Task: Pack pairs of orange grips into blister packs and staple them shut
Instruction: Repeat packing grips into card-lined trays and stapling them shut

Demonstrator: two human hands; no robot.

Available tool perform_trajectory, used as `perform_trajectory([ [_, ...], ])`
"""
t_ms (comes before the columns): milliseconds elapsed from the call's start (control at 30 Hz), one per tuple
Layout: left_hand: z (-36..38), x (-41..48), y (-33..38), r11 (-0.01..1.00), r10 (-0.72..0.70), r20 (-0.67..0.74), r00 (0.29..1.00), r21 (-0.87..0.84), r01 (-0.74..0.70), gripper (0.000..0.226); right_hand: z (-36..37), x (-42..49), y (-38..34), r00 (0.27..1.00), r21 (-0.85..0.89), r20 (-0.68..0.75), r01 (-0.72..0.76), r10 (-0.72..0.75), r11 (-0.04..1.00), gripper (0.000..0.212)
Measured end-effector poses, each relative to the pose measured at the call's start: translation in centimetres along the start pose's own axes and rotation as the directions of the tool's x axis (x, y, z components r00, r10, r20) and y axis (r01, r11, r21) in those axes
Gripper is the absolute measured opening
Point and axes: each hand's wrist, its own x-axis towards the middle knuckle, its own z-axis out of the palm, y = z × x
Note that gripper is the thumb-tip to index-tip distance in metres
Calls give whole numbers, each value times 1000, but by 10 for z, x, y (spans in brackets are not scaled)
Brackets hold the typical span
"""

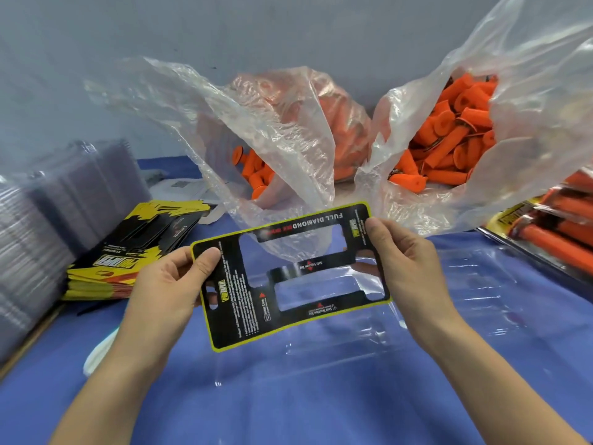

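We are looking at a person's two bare hands and forearms, one on each side of the black-and-yellow card point(231, 319). Left of the card, the left hand point(167, 284) is showing a short-cut, rounded thumbnail point(210, 253). Right of the card, the right hand point(407, 264) is showing a similarly trimmed thumbnail point(372, 223). Below the card, the left forearm point(106, 380) and the right forearm point(497, 380) are running uncovered to the bottom edge of the view, smooth-looking, and we are seeing them broaden there under the wide lens.
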Motion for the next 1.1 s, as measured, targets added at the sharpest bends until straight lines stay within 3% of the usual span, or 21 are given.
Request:
perform_trajectory([
  [233, -1, 5, -5, 996, 43, -59, 997, 86, -37, 18, 9, -3, -3, 956, 153, 262, -174, 130, 973, 44],
  [567, 7, 1, -1, 995, 58, -36, 998, 85, -55, 18, 12, -11, -5, 975, 22, 221, -5, 0, 1000, 46],
  [800, 7, -1, 1, 995, -83, 49, 995, -47, 85, 29, 7, -10, -8, 987, 71, 160, 3, -15, 997, 28],
  [1100, 8, -2, 3, 999, -43, 44, 998, 7, 43, 29, 8, -13, -4, 985, 4, 169, 34, -34, 999, 44],
])
